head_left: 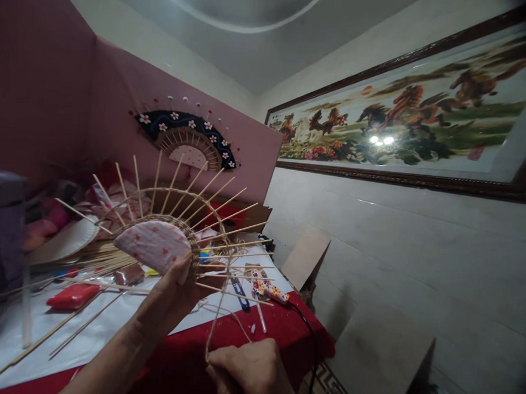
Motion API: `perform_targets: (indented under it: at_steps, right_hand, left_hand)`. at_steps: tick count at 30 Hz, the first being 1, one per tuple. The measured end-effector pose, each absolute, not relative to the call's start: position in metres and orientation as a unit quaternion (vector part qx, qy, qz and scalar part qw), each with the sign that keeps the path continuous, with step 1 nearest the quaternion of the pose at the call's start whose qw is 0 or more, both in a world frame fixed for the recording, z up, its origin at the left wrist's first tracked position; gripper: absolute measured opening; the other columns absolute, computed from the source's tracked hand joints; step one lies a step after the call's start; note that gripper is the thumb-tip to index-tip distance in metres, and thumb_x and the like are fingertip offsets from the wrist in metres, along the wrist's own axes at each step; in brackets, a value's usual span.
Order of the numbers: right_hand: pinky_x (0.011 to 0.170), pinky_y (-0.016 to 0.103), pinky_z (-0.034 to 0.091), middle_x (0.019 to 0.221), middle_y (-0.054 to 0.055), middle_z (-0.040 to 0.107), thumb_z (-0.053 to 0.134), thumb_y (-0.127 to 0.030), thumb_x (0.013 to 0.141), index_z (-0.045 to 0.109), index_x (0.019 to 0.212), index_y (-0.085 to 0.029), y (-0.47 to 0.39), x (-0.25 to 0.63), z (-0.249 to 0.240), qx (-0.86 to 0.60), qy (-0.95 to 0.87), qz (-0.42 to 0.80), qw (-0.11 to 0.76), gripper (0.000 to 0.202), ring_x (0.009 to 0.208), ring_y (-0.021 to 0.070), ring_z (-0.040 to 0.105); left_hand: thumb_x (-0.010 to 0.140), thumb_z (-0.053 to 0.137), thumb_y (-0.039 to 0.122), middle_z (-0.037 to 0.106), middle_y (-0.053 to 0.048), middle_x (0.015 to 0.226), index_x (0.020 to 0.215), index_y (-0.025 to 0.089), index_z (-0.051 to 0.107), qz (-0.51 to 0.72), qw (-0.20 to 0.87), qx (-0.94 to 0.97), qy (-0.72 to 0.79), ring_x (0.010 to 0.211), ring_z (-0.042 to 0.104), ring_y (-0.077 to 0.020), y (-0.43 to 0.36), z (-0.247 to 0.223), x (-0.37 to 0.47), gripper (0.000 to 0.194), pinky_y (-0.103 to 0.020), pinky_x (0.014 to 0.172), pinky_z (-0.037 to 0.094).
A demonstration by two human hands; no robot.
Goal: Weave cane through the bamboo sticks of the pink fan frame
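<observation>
Clutching a half-round, pink floral-cloth fan frame (150, 244) in a closed left hand (179, 289), near the front edge of the red-clothed table (168, 361), pinching tan twisted twine (210, 337) in a curled right hand (251, 365), so yank too hard and probably bend thin wooden sticks (157, 181).

A dark red cloth (311, 335) covers the table, with a white sheet (268, 331) over it. Close to the table's right edge lie a flower-patterned glue gun (271, 290) and dark-blue-handled snips (241, 296); farther left are a glossy red plastic packet (73, 296) and a smaller brown packet (129, 274). Beyond the far edge, a pink panel (252, 144) bears a navy fan with white flowers (173, 120). A purplish cylinder (2, 232), perhaps a flask, stands dimly at far left. A wide, dark-framed horse picture (406, 122) hangs on the pale wall (374, 237).
</observation>
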State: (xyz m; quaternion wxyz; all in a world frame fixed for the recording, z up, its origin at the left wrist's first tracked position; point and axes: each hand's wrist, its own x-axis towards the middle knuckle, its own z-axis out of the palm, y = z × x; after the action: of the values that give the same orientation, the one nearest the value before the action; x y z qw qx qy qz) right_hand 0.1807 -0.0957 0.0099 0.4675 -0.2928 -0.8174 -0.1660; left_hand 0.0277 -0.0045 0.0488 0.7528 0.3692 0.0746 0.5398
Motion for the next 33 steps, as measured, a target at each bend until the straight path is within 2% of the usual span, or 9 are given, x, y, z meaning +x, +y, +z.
perform_targets:
  at_steps: [5,9,12,15,17,20,23,27,33]
  right_hand:
    - [0.04,0.022,0.032,0.05,-0.003,0.063,0.043,-0.023,0.087,0.063,0.077,-0.018,-0.091,0.177,0.004,-0.296,-0.828,-0.156,0.451,0.023,0.038,0.0082,0.056]
    - [0.039,0.022,0.031,0.047,-0.002,0.062,0.04,-0.022,0.085,0.061,0.071,-0.02,-0.087,0.174,0.0,-0.318,-0.832,-0.154,0.428,0.026,0.037,0.0089,0.055]
    - [0.038,0.024,0.029,0.045,-0.003,0.061,0.044,-0.024,0.08,0.058,0.066,-0.022,-0.083,0.173,-0.009,-0.346,-0.837,-0.178,0.386,0.02,0.037,0.0104,0.055]
    - [0.036,0.025,0.024,0.044,-0.005,0.061,0.05,-0.026,0.075,0.056,0.063,-0.024,-0.078,0.172,-0.018,-0.373,-0.839,-0.202,0.34,0.014,0.035,0.0111,0.054]
    - [0.035,0.027,0.021,0.042,-0.005,0.06,0.051,-0.028,0.075,0.055,0.062,-0.024,-0.076,0.171,-0.02,-0.382,-0.836,-0.218,0.329,0.015,0.033,0.0113,0.054]
    - [0.034,0.028,0.016,0.038,-0.005,0.057,0.051,-0.03,0.077,0.053,0.058,-0.023,-0.077,0.17,-0.017,-0.379,-0.83,-0.237,0.333,0.021,0.029,0.0109,0.052]
    - [0.034,0.026,0.021,0.039,-0.004,0.057,0.044,-0.03,0.083,0.055,0.06,-0.021,-0.08,0.17,-0.011,-0.352,-0.831,-0.227,0.367,0.027,0.029,0.0094,0.05]
    - [0.036,0.021,0.029,0.043,-0.002,0.06,0.037,-0.024,0.087,0.061,0.067,-0.02,-0.084,0.175,-0.007,-0.325,-0.823,-0.18,0.429,0.031,0.033,0.008,0.051]
    - [0.04,0.02,0.036,0.052,0.002,0.065,0.04,-0.019,0.086,0.063,0.074,-0.016,-0.09,0.191,-0.004,-0.334,-0.846,-0.096,0.405,0.026,0.041,0.0116,0.06]
  left_hand:
    - [0.091,0.041,0.033,0.073,-0.011,0.094,0.118,0.021,0.056,0.54,0.747,0.381,0.075,0.085,0.068,-0.0253,-0.005,0.049,0.027,0.033,-0.047,0.083,0.05]
    - [0.09,0.042,0.031,0.073,-0.011,0.094,0.121,0.022,0.054,0.546,0.745,0.376,0.078,0.084,0.068,-0.0246,-0.006,0.05,0.028,0.034,-0.045,0.083,0.051]
    - [0.089,0.045,0.031,0.073,-0.01,0.091,0.12,0.023,0.056,0.551,0.744,0.369,0.082,0.083,0.068,-0.0247,-0.006,0.051,0.029,0.034,-0.045,0.082,0.051]
    - [0.088,0.047,0.03,0.074,-0.011,0.091,0.11,0.02,0.062,0.55,0.748,0.361,0.083,0.085,0.069,-0.0259,-0.005,0.051,0.029,0.028,-0.045,0.083,0.051]
    - [0.088,0.047,0.031,0.074,-0.011,0.092,0.104,0.019,0.064,0.548,0.754,0.354,0.079,0.087,0.068,-0.0272,-0.004,0.05,0.029,0.026,-0.045,0.086,0.051]
    - [0.088,0.047,0.032,0.074,-0.012,0.093,0.107,0.019,0.062,0.55,0.754,0.352,0.074,0.089,0.068,-0.028,-0.003,0.048,0.029,0.027,-0.047,0.088,0.049]
    - [0.089,0.047,0.031,0.074,-0.012,0.093,0.111,0.02,0.06,0.546,0.759,0.348,0.071,0.088,0.069,-0.0271,-0.003,0.048,0.029,0.028,-0.046,0.086,0.05]
    - [0.09,0.043,0.032,0.074,-0.012,0.092,0.103,0.019,0.064,0.534,0.772,0.341,0.06,0.088,0.069,-0.0272,-0.004,0.049,0.028,0.027,-0.049,0.083,0.052]
    - [0.091,0.043,0.034,0.074,-0.011,0.092,0.104,0.021,0.063,0.517,0.767,0.377,0.043,0.089,0.068,-0.0297,-0.004,0.05,0.027,0.028,-0.044,0.066,0.057]
